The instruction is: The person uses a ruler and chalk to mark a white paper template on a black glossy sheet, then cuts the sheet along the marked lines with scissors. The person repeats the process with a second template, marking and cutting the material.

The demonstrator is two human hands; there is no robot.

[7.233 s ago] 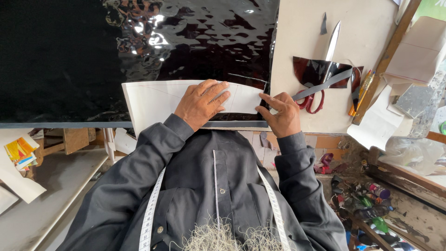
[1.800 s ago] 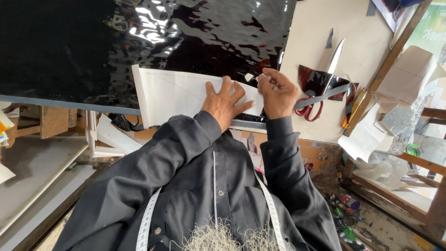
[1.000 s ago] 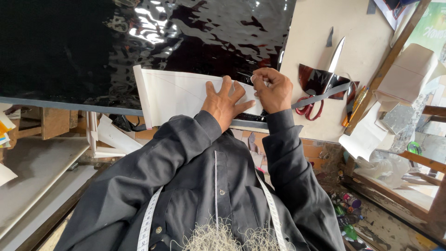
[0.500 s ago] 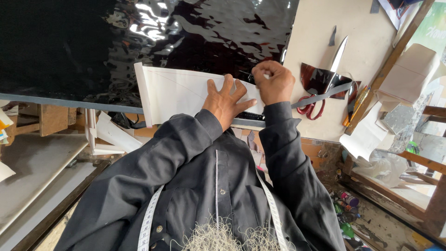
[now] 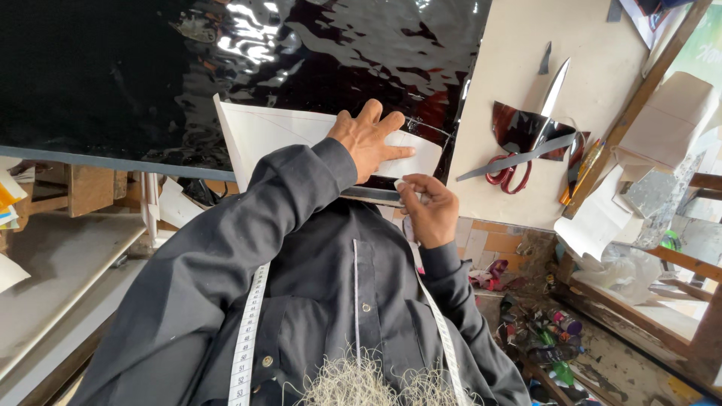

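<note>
- Across the head view's upper half, a sheet of glossy black material (image 5: 226, 68) lies spread over the surface (image 5: 519, 113), its skin rippled with bright reflections.
- On top of the black sheet rests a white paper pattern (image 5: 263, 135), a long pale piece with thin lines drawn on it, set near the sheet's front edge.
- The left hand (image 5: 368, 143) lies flat on the right part of the pattern, fingers spread wide and pressing down, open and gripping nothing.
- The right hand (image 5: 429, 210) is drawn back just off the surface's front edge, below the pattern's right end; its fingers are curled and pinch a small pale piece (image 5: 401, 185), too small to tell what kind of thing it is.
- Right of the black sheet, on the bare pale part of the surface, lie red-handled scissors (image 5: 519, 158), blades pointing up and away, touching a dark shiny offcut (image 5: 526, 124).
- A white measuring tape (image 5: 244, 338) hangs around the person's neck over a dark shirt.
- At the right edge, folded pale card pieces (image 5: 662, 120) are stacked near a wooden frame.
- Lower right, the floor (image 5: 602, 353) carries a scatter of small coloured scraps.
</note>
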